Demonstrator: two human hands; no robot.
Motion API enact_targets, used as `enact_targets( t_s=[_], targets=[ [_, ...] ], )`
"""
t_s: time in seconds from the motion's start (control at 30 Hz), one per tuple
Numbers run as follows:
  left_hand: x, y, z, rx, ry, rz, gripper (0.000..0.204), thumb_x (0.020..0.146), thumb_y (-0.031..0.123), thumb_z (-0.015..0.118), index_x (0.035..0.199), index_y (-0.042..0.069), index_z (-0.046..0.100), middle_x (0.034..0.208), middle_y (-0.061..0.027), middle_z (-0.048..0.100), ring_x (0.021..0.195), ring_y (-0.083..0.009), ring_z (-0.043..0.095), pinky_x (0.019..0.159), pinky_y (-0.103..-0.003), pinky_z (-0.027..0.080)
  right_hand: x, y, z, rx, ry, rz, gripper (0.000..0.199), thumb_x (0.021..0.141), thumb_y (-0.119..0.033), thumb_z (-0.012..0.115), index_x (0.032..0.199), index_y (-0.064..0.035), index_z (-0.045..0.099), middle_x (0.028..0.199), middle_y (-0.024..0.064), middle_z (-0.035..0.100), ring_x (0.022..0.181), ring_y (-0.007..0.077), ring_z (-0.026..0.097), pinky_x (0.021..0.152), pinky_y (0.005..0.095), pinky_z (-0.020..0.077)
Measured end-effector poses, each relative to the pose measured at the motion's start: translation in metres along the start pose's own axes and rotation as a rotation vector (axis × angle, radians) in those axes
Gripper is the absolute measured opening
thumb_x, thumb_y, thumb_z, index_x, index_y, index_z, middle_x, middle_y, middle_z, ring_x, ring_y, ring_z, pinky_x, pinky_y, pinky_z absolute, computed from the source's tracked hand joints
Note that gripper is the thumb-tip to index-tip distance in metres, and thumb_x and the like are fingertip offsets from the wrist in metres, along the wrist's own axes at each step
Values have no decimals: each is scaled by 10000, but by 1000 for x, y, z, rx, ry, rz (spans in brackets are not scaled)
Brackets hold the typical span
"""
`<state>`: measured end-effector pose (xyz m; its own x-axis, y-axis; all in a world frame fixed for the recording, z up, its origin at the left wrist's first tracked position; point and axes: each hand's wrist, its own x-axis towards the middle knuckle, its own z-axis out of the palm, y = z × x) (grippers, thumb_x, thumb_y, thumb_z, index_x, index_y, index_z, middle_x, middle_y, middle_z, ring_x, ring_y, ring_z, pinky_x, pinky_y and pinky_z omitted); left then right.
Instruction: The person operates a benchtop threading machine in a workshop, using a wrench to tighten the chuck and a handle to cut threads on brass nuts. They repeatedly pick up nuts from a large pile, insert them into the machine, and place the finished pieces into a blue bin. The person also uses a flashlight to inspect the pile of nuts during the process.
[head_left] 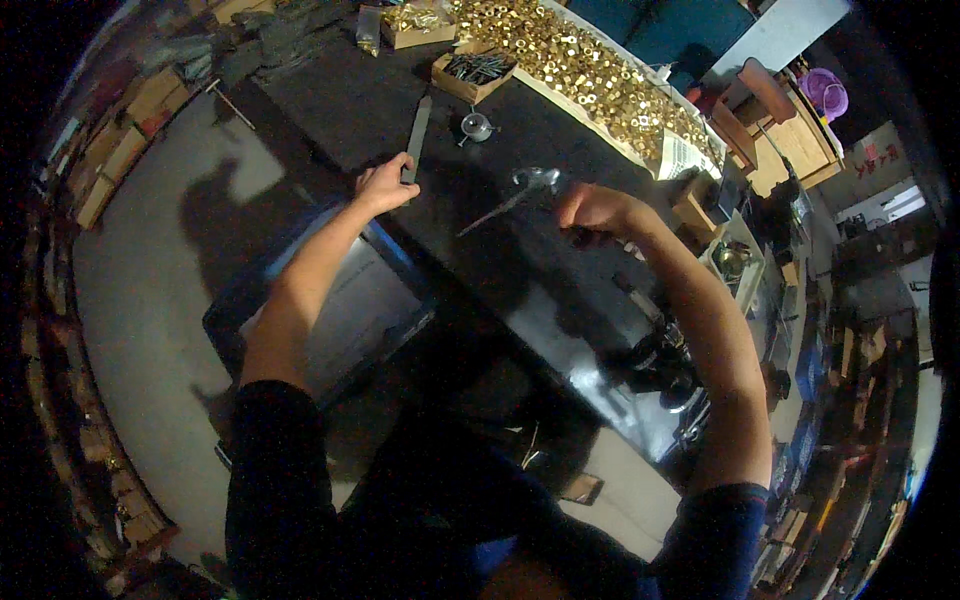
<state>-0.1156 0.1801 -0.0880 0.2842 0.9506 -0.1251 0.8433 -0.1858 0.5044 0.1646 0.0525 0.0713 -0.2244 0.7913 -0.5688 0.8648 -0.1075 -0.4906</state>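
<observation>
My left hand (pixel 382 187) is closed round the lower end of a long flat grey metal bar (pixel 420 130), which looks like a file and points away from me over the dark table. To the right, my right hand (pixel 604 212) is curled above the table, and its fingertips are dark and partly hidden. Just left of it lies a shiny metal tool (pixel 536 178), blurred, with a thin rod (pixel 490 214) reaching toward me. I cannot tell whether that hand touches it. Beyond, a small round metal fitting (pixel 476 127) with side handles rests on the table.
Many brass nuts (pixel 590 80) are heaped at the far side, beside a cardboard box (pixel 474 74) of dark screws. A blue-edged crate (pixel 390 290) stands below my left forearm. Metal tools (pixel 680 400) lie near my right forearm. A hammer (pixel 230 104) is on the left.
</observation>
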Motion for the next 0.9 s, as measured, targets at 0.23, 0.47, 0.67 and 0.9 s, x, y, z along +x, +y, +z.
enact_targets(
  t_s=[0.23,0.47,0.67,0.9],
  targets=[
    [12,-37,30,-354,69,135,400,728,369,602,1067,173,525,916,-112,611,884,-302,569,770,-383,420,-21,0,-26,-264,63,230,221,758,-244,512,701,-38,566,588,64,585,452,119,528,380,304,407],
    [-49,-51,-11,-655,148,149,353,816,214,576,1093,3,515,828,-94,608,596,-108,540,445,-249,416,-47,133,-59,-446,191,88,197,785,-223,529,827,-33,558,614,81,558,465,177,527,412,313,407],
    [-94,-152,-47,-378,294,235,322,843,226,546,1056,-15,525,834,-81,598,586,-119,516,516,-253,433,-125,204,-68,-914,77,248,231,768,-205,581,924,-35,572,755,114,605,622,210,580,550,340,450],
    [-172,-164,-74,-251,413,161,270,823,237,567,906,-17,599,700,-131,563,571,-212,488,541,-329,424,-153,235,-46,-215,255,389,161,738,-204,566,765,-46,554,693,90,590,516,173,550,439,296,415]
  ],
)
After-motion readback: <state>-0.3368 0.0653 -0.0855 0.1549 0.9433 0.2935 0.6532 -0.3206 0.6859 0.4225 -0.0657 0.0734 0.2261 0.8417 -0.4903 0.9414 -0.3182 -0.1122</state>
